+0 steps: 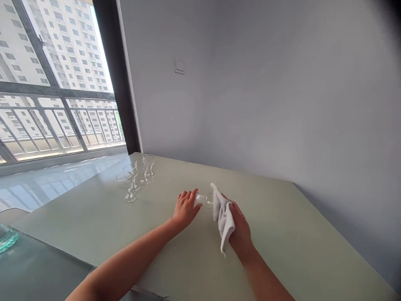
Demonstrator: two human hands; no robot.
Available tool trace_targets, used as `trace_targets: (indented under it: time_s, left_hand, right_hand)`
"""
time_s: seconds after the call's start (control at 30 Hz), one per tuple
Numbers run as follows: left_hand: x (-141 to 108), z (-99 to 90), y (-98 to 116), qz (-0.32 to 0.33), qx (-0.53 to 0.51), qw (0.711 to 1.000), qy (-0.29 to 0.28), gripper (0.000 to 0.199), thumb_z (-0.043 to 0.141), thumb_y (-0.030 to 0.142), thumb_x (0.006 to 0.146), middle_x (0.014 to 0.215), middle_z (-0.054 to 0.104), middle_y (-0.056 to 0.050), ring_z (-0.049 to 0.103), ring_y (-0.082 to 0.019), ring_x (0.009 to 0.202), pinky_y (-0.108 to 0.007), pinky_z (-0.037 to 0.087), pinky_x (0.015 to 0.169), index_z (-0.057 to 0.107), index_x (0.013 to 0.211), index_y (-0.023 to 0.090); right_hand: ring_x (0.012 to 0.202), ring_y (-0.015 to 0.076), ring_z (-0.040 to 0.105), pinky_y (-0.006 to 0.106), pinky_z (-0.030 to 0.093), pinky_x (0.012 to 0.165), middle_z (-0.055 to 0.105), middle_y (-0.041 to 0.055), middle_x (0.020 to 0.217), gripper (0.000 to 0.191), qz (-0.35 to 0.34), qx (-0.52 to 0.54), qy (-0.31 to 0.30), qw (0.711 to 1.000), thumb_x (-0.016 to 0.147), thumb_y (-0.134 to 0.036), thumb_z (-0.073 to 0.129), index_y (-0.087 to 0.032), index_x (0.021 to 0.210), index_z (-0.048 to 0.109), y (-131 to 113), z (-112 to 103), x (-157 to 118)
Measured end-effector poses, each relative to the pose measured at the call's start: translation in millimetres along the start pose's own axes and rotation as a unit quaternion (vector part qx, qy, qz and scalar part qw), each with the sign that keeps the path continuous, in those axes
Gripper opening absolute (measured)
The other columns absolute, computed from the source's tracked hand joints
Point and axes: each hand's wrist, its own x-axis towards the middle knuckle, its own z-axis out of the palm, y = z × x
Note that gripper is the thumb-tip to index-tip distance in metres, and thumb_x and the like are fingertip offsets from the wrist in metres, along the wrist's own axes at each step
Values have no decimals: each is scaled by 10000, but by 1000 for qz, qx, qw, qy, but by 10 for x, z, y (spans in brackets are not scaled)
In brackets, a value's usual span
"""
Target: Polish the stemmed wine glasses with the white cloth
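Stemmed glass [203, 199], clear, lying almost on its side. The left hand [186, 207] is curled around its near end, fingers partly closed and plainly holding it. The right hand [239, 229] is closed on a white cloth [223, 217], fingers mostly hidden by the fabric, and presses the cloth against the far end of the stemmed glass. Both hands are close together at the middle of the tabletop [275, 251]. Glare and the clear walls make the exact grip hard to read; the glass seems to be off the surface, but this is uncertain.

Risk, as judged: the stem looks thin, so twisting between the hands could snap it. A slick grip could also let the glass drop onto the hard tabletop.

Left of the stemmed glass, four upright glasses [134, 177] stand in a tight cluster, close enough that one knock could topple a neighbour. Their bowls appear empty, though clear glass makes this less than certain.

Beyond the stemmed glass, the tabletop meets a pale wall [282, 104] bearing a light switch [179, 65]. Farther left is a large window [62, 79], with apartment towers outside.
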Motion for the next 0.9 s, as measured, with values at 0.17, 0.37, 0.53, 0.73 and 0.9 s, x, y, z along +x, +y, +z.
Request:
trace_targets:
  time_s: [0.17,0.37,0.53,0.73,0.9]
  left_hand:
    - [-43,-63,16,24,62,998,15,421,562,338,763,876,572,-54,484,-219,868,-353,349,761,452,1145,197]
    - [-132,-38,-16,93,115,988,42,420,581,284,756,853,553,-64,477,-216,846,-356,357,746,456,1147,192]
    - [-210,15,67,178,128,975,46,325,464,177,820,802,561,-65,488,-182,771,-343,370,727,451,1145,186]
    - [-154,-125,59,215,49,975,34,374,376,171,854,976,591,-55,475,-182,1020,-407,234,983,412,1217,255]
    - [-83,-201,-64,223,-42,974,-26,358,400,385,852,829,617,-34,551,-152,840,-404,212,998,463,1185,271]
  right_hand:
    - [1248,202,311,344,254,1024,378,11,1354,496,-44,-148,-102,983,805,-398,509,-278,1274,399,201,270,-223]
    - [972,210,526,307,425,804,593,46,1073,508,-6,-138,-164,977,722,-392,617,-227,1187,494,325,179,-142]
    - [718,155,540,261,420,652,633,12,798,343,65,-107,-170,978,650,-365,688,-180,934,632,296,140,-92]
    - [582,133,530,268,422,586,609,16,658,295,164,21,-110,980,630,-380,700,-141,784,622,149,58,-10]
    - [584,123,515,249,402,569,592,2,651,252,144,-45,-205,967,661,-378,670,-156,774,633,-18,15,-21]
